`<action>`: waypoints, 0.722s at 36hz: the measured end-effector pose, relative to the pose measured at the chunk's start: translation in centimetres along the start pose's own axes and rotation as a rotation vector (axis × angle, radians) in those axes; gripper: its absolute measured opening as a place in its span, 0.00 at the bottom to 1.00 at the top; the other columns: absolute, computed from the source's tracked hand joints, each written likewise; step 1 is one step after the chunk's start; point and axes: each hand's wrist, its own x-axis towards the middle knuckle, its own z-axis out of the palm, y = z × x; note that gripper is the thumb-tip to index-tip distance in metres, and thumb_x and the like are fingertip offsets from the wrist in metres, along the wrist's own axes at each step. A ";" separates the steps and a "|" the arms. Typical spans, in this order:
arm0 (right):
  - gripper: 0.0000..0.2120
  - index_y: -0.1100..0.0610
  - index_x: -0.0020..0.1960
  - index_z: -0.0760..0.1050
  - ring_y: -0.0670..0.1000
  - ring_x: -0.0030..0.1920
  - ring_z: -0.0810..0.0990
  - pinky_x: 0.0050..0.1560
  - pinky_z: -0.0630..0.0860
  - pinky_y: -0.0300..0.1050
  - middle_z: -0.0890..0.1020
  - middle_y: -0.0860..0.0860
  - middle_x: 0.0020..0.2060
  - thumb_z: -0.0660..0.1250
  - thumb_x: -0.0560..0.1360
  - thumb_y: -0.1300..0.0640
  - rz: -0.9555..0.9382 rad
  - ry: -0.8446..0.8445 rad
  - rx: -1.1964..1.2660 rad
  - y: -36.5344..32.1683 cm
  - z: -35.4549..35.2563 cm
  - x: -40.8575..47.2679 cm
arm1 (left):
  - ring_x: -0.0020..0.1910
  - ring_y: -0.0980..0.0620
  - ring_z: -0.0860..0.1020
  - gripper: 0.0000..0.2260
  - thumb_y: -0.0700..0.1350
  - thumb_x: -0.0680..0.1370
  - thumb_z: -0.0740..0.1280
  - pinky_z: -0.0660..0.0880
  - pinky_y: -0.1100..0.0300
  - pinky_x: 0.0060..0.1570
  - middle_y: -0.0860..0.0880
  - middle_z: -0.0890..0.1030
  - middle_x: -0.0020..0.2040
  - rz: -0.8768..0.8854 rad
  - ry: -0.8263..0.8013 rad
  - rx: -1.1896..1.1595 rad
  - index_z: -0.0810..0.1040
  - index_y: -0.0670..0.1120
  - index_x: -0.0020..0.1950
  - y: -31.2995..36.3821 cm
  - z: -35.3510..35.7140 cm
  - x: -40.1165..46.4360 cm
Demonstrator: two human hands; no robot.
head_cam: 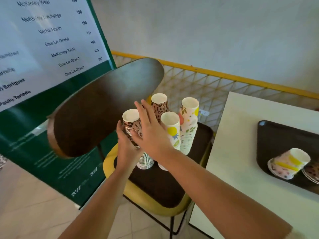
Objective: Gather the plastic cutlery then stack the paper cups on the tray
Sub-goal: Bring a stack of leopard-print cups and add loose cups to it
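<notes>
Beside the white counter [241, 152], a dark tray [164, 187] on a yellow chair [146, 204] carries four paper cup stacks. Left hand [125, 144] grips the leopard-print stack [132, 126], fingers curled behind; right hand [150, 133] presses against it, fingers straight and slightly spread.

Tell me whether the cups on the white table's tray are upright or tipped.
Tipped. The floral cups lie on their side on the dark tray, rims facing lower left, nested together.

Soft, even daylight, faint shadows; wide-angle edges bend, and the frame looks slightly blurred.
</notes>
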 end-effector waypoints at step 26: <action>0.26 0.56 0.70 0.61 0.50 0.69 0.64 0.69 0.63 0.37 0.68 0.54 0.66 0.65 0.74 0.55 -0.060 0.187 0.164 1.9 4.6 -4.1 | 0.67 0.59 0.69 0.49 0.50 0.58 0.82 0.71 0.52 0.65 0.57 0.71 0.68 -0.092 -0.287 -0.097 0.59 0.55 0.73 -10.5 1.4 -2.1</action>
